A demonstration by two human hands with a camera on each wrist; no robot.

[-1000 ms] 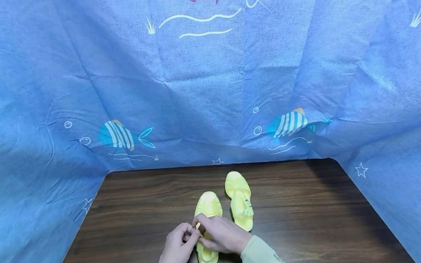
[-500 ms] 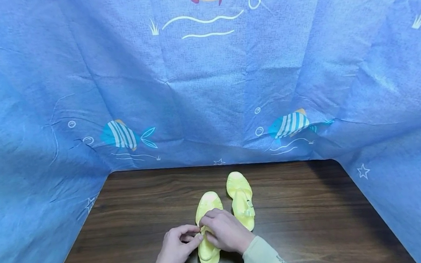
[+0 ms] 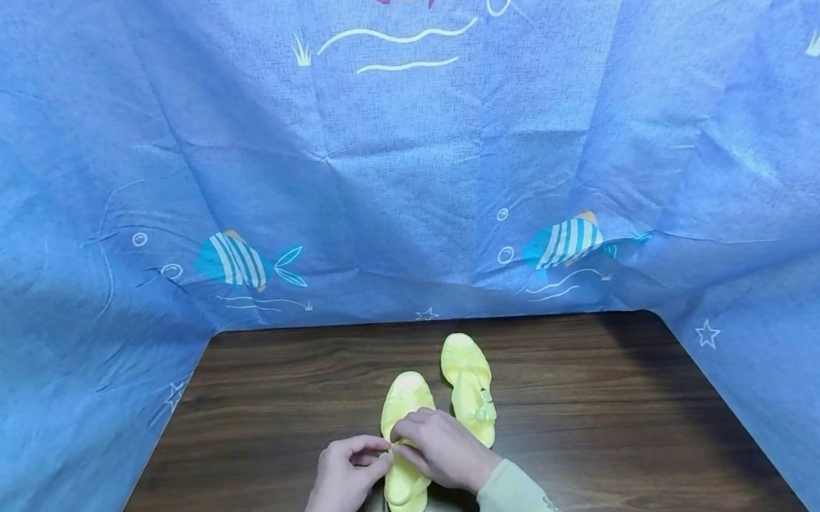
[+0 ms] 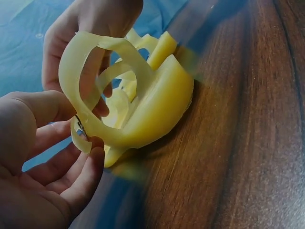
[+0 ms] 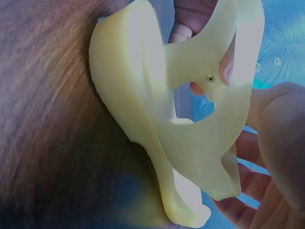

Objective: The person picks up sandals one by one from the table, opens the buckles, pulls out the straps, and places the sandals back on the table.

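Note:
A yellow sandal (image 3: 406, 394) lies on the table with its toe pointing away, both hands over its middle. My left hand (image 3: 340, 478) pinches the strap end with the small metal buckle (image 4: 81, 126) between thumb and fingers, at the sandal's left side. Across from it, my right hand (image 3: 445, 450) has its thumb and fingers at the strap (image 5: 238, 71), fingertips close to those of the left. In the left wrist view the strap arches up over the sole. The right fingertips are partly hidden behind the strap there.
A second yellow sandal (image 3: 463, 357) lies to the right and a little farther back, its strap and buckle on its right side. The dark wood table (image 3: 283, 389) ends at a blue fish-print cloth (image 3: 404, 191) behind and on both sides.
My right hand has drawn slightly right, its fingers lying more over the sandal. The left fingers have straightened somewhat at the buckle. The sandals lie as before; the view shifted a little.

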